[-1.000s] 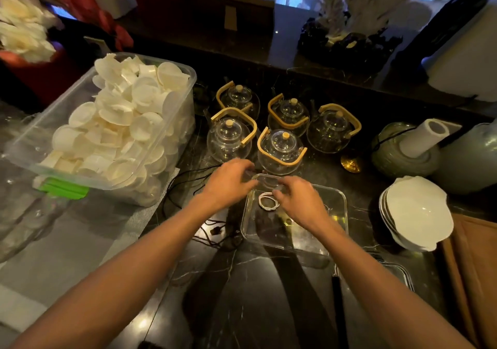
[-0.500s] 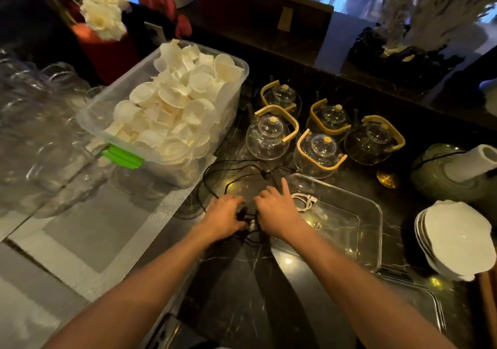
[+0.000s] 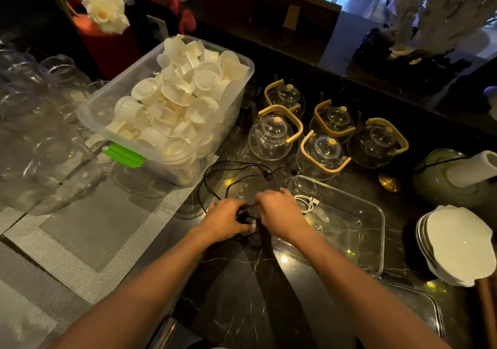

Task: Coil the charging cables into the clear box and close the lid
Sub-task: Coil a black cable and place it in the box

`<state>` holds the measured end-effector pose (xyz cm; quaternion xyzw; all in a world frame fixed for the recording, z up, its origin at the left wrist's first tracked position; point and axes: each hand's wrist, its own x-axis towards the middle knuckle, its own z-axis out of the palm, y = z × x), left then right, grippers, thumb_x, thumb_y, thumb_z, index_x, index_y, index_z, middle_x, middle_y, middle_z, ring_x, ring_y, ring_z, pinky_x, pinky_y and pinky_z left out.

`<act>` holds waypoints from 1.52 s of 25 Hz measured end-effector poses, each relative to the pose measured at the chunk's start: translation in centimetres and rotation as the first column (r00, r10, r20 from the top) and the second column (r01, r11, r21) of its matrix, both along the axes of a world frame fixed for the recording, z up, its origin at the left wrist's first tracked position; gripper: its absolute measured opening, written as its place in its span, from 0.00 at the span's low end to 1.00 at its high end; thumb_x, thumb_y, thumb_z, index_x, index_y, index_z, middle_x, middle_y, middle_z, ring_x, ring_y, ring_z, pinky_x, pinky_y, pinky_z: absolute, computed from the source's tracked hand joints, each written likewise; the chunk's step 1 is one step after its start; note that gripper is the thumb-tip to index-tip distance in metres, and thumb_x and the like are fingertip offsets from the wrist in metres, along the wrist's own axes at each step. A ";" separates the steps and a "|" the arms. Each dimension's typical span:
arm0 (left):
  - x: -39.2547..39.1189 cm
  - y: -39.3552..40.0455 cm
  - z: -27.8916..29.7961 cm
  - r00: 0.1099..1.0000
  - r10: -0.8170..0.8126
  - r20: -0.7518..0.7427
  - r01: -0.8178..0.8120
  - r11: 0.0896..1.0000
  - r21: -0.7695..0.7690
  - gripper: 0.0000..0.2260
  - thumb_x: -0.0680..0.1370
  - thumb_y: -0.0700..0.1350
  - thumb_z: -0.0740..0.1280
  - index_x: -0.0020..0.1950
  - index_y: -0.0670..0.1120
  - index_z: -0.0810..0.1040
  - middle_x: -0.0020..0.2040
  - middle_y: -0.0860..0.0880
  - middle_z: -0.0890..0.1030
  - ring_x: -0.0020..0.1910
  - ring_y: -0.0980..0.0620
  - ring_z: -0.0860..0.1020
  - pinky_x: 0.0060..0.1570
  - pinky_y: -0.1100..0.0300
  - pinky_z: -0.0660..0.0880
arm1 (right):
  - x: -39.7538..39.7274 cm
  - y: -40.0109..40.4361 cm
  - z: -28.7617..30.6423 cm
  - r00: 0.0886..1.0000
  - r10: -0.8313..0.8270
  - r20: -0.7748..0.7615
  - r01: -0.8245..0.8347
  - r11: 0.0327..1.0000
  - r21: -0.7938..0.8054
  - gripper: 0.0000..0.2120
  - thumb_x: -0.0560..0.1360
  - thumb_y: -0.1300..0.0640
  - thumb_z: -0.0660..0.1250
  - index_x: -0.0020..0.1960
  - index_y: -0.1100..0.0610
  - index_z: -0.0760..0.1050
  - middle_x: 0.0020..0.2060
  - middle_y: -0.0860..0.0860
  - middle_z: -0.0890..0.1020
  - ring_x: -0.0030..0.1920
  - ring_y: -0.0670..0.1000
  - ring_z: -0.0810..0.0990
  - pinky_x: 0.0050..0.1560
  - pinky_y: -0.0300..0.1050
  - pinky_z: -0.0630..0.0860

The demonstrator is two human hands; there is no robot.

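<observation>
Both hands on black charging cable [image 3: 243,172], just left of clear box [image 3: 376,230]. Left hand [image 3: 224,218] and right hand [image 3: 277,209] closed round bunched part near the box's left rim; loose loops trailing far-left over black marble counter [image 3: 242,281]. White cable [image 3: 306,203] coiled inside box, far-left corner. Lid [image 3: 419,305] flat, near-right of box.

A black marble counter [image 3: 236,281] stretches under my hands. Left of them lies a grey woven mat [image 3: 88,230] bearing a plastic tub [image 3: 172,157] of white cups. A loose black cable [image 3: 228,171] loops just beyond my fingers. The clear box [image 3: 373,211] sits right of them, glass teapots [image 3: 322,155] beyond it, stacked white plates [image 3: 457,244] far right.
</observation>
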<state>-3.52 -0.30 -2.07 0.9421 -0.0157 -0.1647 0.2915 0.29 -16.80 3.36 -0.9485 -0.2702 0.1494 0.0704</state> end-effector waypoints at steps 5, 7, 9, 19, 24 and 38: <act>1.9 -0.3 5.8 0.990 0.140 -0.009 -0.130 0.892 -0.432 0.20 0.73 0.51 0.76 0.63 0.49 0.80 0.54 0.55 0.84 0.55 0.59 0.82 0.57 0.62 0.78 | 0.8 -2.7 4.1 0.942 -0.314 -0.120 0.328 0.783 0.529 0.06 0.82 0.56 0.66 0.54 0.54 0.81 0.43 0.47 0.83 0.44 0.47 0.81 0.44 0.43 0.74; 2.7 -1.3 8.9 0.988 0.157 0.002 -0.124 0.785 -0.606 0.16 0.78 0.49 0.72 0.65 0.49 0.80 0.55 0.56 0.83 0.57 0.62 0.81 0.56 0.67 0.75 | 1.2 -3.5 5.7 0.892 -0.363 -0.268 0.445 0.606 0.659 0.04 0.81 0.57 0.67 0.52 0.53 0.82 0.40 0.47 0.84 0.42 0.48 0.83 0.45 0.46 0.79; 3.3 -2.6 11.7 0.994 0.110 -0.003 -0.082 0.731 -0.677 0.15 0.82 0.54 0.64 0.65 0.51 0.81 0.57 0.56 0.84 0.60 0.61 0.79 0.60 0.65 0.73 | 1.1 -4.5 7.6 0.828 -0.297 -0.475 0.560 0.402 0.724 0.05 0.81 0.59 0.68 0.52 0.57 0.82 0.39 0.52 0.86 0.42 0.52 0.85 0.47 0.52 0.83; 4.4 -9.7 17.8 0.994 0.061 0.092 0.036 0.605 -0.796 0.17 0.85 0.49 0.58 0.62 0.43 0.82 0.58 0.39 0.84 0.59 0.44 0.81 0.59 0.52 0.78 | -2.5 -8.7 11.1 0.615 0.077 -0.785 0.786 0.025 0.618 0.11 0.81 0.57 0.66 0.56 0.64 0.80 0.40 0.57 0.82 0.39 0.52 0.82 0.40 0.43 0.81; 3.5 -13.1 19.0 0.995 0.045 -0.094 -0.103 0.326 -0.940 0.17 0.86 0.48 0.54 0.55 0.36 0.75 0.54 0.36 0.85 0.55 0.42 0.84 0.57 0.51 0.80 | -5.3 -10.2 9.3 0.547 0.103 -0.831 0.833 0.027 0.552 0.17 0.83 0.47 0.62 0.44 0.58 0.77 0.33 0.54 0.75 0.35 0.52 0.77 0.42 0.47 0.79; 5.2 -14.7 23.0 0.906 -0.178 -0.385 -0.376 0.084 -0.923 0.20 0.84 0.59 0.51 0.59 0.44 0.73 0.46 0.41 0.87 0.37 0.50 0.86 0.30 0.61 0.81 | -4.4 -13.4 6.6 0.390 0.190 -0.901 0.920 -0.028 0.392 0.19 0.80 0.44 0.68 0.38 0.53 0.67 0.31 0.47 0.57 0.28 0.45 0.53 0.21 0.36 0.50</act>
